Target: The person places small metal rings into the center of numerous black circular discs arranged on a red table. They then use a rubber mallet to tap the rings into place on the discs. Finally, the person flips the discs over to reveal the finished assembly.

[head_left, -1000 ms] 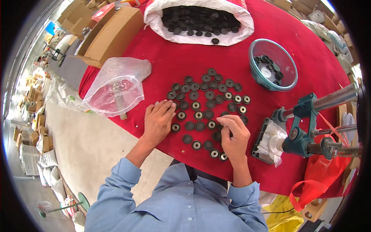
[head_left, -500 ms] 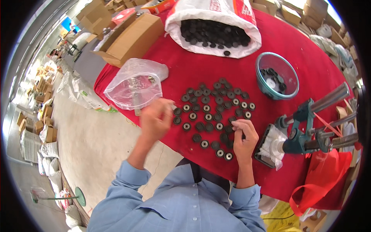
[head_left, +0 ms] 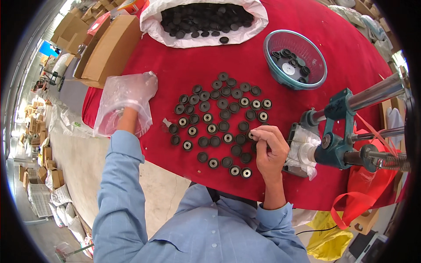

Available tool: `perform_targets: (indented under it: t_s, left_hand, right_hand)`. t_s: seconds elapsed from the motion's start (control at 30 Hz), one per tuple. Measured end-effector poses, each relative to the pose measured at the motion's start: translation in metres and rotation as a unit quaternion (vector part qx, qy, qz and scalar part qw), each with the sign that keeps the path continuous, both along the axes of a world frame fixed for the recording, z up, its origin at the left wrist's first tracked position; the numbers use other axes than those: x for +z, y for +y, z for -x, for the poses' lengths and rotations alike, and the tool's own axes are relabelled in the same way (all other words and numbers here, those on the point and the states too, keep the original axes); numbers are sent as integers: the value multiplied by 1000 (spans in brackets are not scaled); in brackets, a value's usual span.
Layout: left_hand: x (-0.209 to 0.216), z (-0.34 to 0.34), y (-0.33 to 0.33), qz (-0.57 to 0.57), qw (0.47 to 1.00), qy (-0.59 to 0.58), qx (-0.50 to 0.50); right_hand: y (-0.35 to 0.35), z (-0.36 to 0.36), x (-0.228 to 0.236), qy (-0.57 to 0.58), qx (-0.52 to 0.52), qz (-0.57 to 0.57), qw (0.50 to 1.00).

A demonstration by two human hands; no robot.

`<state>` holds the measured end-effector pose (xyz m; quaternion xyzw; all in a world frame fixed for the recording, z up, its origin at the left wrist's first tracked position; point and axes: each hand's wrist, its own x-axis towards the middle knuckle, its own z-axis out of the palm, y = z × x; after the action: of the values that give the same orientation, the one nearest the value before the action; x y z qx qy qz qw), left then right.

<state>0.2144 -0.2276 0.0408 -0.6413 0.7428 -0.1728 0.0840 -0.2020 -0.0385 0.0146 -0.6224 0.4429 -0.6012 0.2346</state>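
Observation:
Many small round black caps (head_left: 225, 114) lie spread on the red cloth, some with a silver metal ring (head_left: 212, 128) in the middle. My left hand (head_left: 130, 94) is inside a clear plastic bag (head_left: 105, 111) at the table's left edge; the film blurs its fingers. My right hand (head_left: 271, 149) is at the right side of the caps, thumb and fingers pinched together. Its fingertips touch a cap with a shiny centre (head_left: 251, 135); whatever small piece they hold is hidden.
A white sack (head_left: 201, 40) of black caps lies at the back. A teal basket (head_left: 318, 74) with several caps stands at the back right. A green hand press (head_left: 335, 131) stands on the right, beside a red bag (head_left: 366, 188). An open cardboard box (head_left: 109, 50) sits back left.
My left hand has moved left and gone from above the table into the plastic bag. My right hand stays by the caps, its fingertips now at one cap. The view has shifted.

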Motion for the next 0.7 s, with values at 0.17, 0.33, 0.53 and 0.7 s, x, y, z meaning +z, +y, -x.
perform_targets:
  t_s: [0.17,0.33,0.53,0.7]
  left_hand:
    - [5,32,25,30,997,24,60]
    - [0,27,22,32,997,39,55]
    - [1,17,-12,23,997,54,51]
    - [3,13,-33,11,996,75,55]
  right_hand:
    - [-2,2,-3,1,-3,-8,1000]
    - [-4,3,-5,14,-6,-25,1000]
    - [-5,5,-7,11,-19,-21,1000]
    - [-6,6,-6,8,-24,-34,999]
